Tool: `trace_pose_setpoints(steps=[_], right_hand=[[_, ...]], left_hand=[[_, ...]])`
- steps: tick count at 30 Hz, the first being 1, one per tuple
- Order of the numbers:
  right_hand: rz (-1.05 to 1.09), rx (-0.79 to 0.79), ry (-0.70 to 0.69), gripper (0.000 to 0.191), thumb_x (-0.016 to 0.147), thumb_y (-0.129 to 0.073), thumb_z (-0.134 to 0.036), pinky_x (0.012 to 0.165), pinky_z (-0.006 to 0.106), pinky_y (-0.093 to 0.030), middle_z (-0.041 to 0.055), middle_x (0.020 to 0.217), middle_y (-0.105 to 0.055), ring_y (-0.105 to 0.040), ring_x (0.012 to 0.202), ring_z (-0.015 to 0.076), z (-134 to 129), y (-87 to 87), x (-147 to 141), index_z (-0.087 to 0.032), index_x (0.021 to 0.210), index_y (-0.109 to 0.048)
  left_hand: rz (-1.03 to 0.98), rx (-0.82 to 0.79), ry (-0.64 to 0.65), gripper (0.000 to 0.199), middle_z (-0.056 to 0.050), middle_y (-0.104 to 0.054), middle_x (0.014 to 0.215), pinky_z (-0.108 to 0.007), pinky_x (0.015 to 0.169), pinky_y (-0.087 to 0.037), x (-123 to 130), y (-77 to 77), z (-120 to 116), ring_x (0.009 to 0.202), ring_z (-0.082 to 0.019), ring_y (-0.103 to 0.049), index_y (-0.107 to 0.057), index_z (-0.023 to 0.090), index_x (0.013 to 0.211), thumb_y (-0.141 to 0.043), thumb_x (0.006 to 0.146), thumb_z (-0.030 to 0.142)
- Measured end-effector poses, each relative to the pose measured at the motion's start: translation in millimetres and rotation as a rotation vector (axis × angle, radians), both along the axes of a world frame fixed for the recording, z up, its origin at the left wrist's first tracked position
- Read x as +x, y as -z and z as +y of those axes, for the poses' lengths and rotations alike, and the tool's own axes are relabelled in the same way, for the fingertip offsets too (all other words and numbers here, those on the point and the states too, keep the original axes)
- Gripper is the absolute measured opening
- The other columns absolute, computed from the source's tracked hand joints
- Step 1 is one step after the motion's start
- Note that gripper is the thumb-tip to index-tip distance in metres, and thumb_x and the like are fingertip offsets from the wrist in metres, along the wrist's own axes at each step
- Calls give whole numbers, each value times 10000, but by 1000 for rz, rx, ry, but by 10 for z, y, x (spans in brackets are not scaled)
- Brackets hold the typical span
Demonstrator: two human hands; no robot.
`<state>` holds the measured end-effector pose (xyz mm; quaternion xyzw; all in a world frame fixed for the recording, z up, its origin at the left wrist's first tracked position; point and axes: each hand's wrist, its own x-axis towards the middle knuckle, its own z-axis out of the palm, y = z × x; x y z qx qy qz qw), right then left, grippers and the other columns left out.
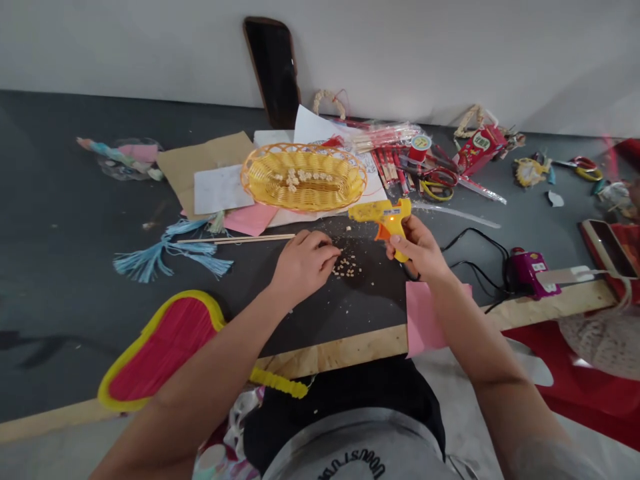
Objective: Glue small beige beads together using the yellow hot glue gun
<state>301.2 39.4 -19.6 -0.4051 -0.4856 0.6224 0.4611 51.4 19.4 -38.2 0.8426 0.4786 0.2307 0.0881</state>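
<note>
My right hand (pixel 421 248) grips a yellow hot glue gun (pixel 387 212) by its handle. Its nozzle points left, and a small orange light glows on its side. My left hand (pixel 307 262) is closed in a pinch just above the table; whatever sits between the fingertips is too small to make out. Beside those fingertips lies a scatter of tiny pale pieces (pixel 348 268). Behind both hands stands a yellow woven basket (pixel 305 201) with pale clustered pieces (pixel 293 179) inside. Thin wooden sticks (pixel 240 239) lie left of my left hand.
Blue tassels (pixel 150 257) and a red fan-shaped piece with yellow edging (pixel 167 347) lie left. Scissors (pixel 437 185), a thread spool (pixel 420 147) and red packets crowd the back right. Pink paper (pixel 420 320) hangs over the front edge. A black cord runs to a purple box (pixel 535 273).
</note>
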Motion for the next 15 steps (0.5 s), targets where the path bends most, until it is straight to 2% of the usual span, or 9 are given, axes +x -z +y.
trace_pose_setpoints(steps=[6,8,11,15], right_hand=[[-18,35,50,395,781,-769,-418,528,244,-461,-36,808,-618,-567,573,84,-49,9,0,-240,1035,-524],[-33,14,66,407,757,-784,-379,514,242,-454,-38,796,-620,-584,578,93,-59,1,12,-239,1030,-517],[-43,-20,54,407,724,-792,-324,492,236,-436,-28,808,-643,-574,573,95,-84,-8,23,-232,1004,-512],[14,4,-30,394,764,-763,-340,511,250,-454,46,985,-694,-560,628,101,-134,-45,-12,-221,1052,-521]], left_hand=[[11,-74,14,231,-119,-701,989,-443,856,-490,43,-55,-10,918,-272,-596,-728,153,908,-506,932,213],[-49,-114,20,223,-115,-704,983,-445,880,-478,40,-92,-32,942,-271,-596,-705,160,900,-487,937,190],[-292,-222,-28,168,-75,-699,912,-388,864,-475,10,-151,-70,905,-225,-605,-667,177,899,-505,936,205],[-766,-502,-230,121,-21,-661,792,-278,656,-447,-31,-189,-84,676,-138,-548,-651,189,879,-624,883,307]])
